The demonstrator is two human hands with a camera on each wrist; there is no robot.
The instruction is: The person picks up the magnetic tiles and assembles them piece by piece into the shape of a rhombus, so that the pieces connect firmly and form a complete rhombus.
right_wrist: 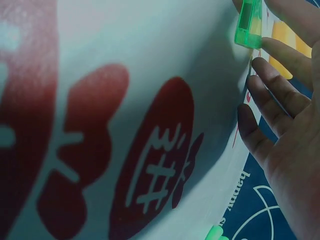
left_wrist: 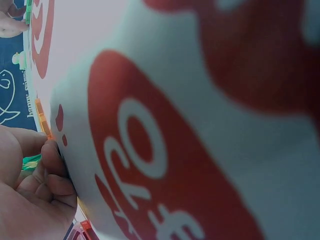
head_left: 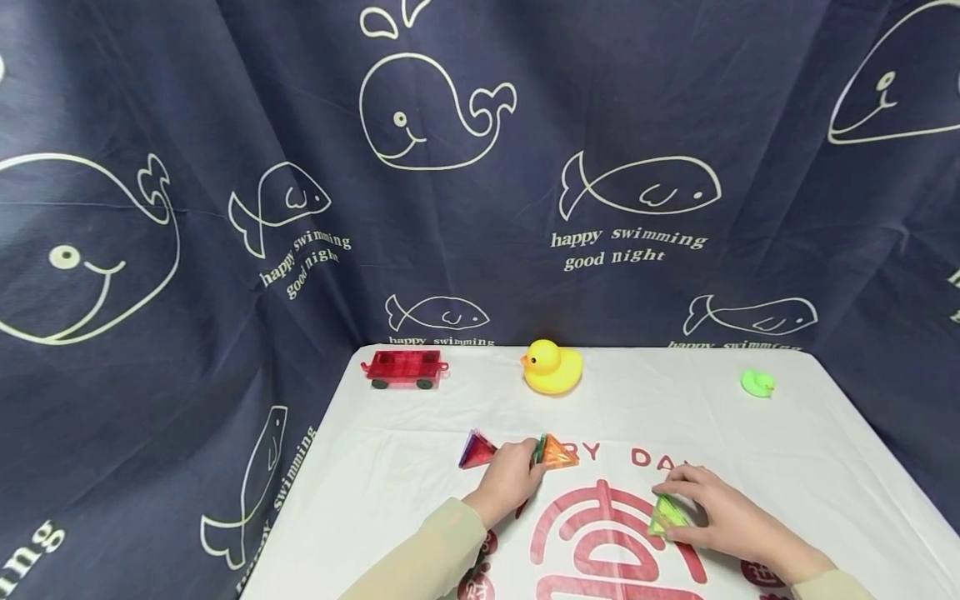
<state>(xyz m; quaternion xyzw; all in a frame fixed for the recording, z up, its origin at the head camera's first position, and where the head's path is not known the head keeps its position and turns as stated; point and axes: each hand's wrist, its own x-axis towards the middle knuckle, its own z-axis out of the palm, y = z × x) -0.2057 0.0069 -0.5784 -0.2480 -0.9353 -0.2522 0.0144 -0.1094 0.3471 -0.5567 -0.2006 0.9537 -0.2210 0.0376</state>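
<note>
Translucent triangles at both hands

The right hand [head_left: 708, 510] pinches a yellow-green triangle tile [head_left: 669, 514] between thumb and fingertips, to the right of the other tiles and nearer. The left hand [head_left: 513, 475] pinches an orange triangle tile [head_left: 561, 452] at its left end; a darker green piece [head_left: 540, 448] shows just beside the fingers. A red triangle tile [head_left: 477, 450] with a purple edge lies just left of that hand, partly hidden.

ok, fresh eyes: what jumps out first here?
Probably the big yellow duck, near the far edge of the white table. Next, the red toy wagon to its left. Nearer, the right hand pinches a green triangular tile.
</note>
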